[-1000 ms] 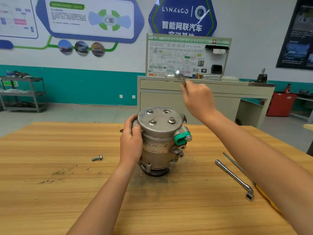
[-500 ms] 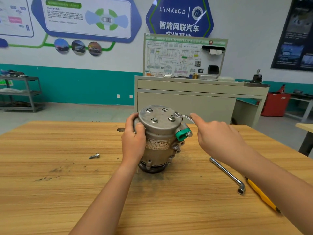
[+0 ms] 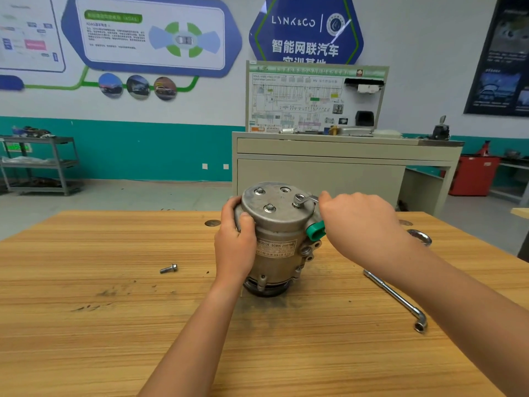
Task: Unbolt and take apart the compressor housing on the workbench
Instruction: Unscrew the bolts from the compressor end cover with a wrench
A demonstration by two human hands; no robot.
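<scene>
A grey metal compressor (image 3: 279, 227) stands upright on the wooden workbench (image 3: 114, 325), its round end cap facing up with bolts in it. My left hand (image 3: 236, 239) grips the compressor's left side near the top. My right hand (image 3: 360, 224) holds a small wrench (image 3: 305, 200) whose ring end sits on the right-hand bolt of the cap. A green cap (image 3: 316, 230) covers a port on the right side. One loose bolt (image 3: 169, 268) lies on the bench to the left.
An L-shaped socket wrench (image 3: 396, 299) lies on the bench to the right, and a metal ring-shaped part (image 3: 420, 237) sits behind my right forearm. A grey cabinet (image 3: 329, 167) with a wiring display board stands beyond the bench; a shelf rack (image 3: 40, 164) is far left.
My right hand came down from above the compressor with the wrench and set its ring end onto the right-hand cap bolt. My left hand kept its grip on the housing.
</scene>
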